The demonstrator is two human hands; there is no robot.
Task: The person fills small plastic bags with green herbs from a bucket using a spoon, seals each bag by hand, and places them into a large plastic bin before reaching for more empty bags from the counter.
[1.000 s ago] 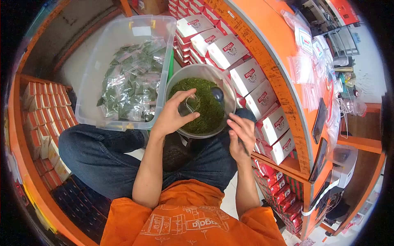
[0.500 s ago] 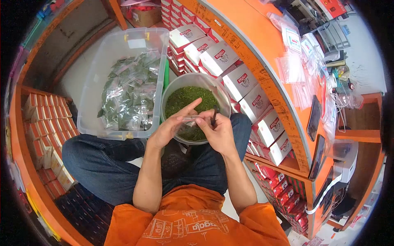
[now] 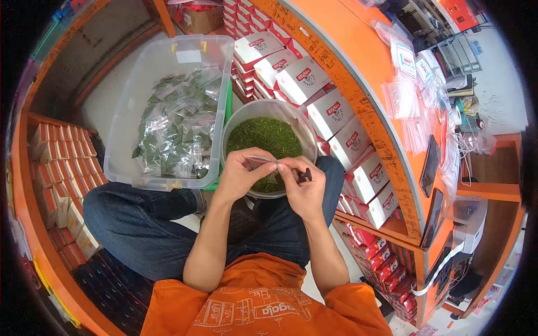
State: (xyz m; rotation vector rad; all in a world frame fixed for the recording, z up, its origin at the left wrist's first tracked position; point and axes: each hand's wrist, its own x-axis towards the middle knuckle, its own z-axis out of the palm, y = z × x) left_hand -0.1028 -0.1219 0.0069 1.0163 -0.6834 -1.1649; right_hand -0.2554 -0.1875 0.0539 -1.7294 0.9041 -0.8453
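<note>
Left hand point(image 3: 240, 175) and right hand point(image 3: 306, 193) have drawn closer since the earlier frame: the thumbs now come almost tip to tip, and the left index finger, which was stretched out, is bent down to the small clear bag point(image 3: 255, 162). Left thumb and index finger grasp this bag by its edge. Right fingertips appear to pinch the same edge, just beside the left thumb, while the curled fingers also keep a dark handle point(image 3: 306, 175), perhaps of a spoon. The bag is above the near side of the round tub point(image 3: 309, 134), which holds crushed green herb point(image 3: 263, 133). How much is inside the bag, I cannot tell.

In my judgement, the step in hand is at the bag's mouth, probably pressing it shut. For this, the next move calls for a firm pinch along the whole edge, with the handle kept away from the thin plastic. Beside the tub, a clear box point(image 3: 120, 112) contains many bags of leaves point(image 3: 179, 126).
</note>
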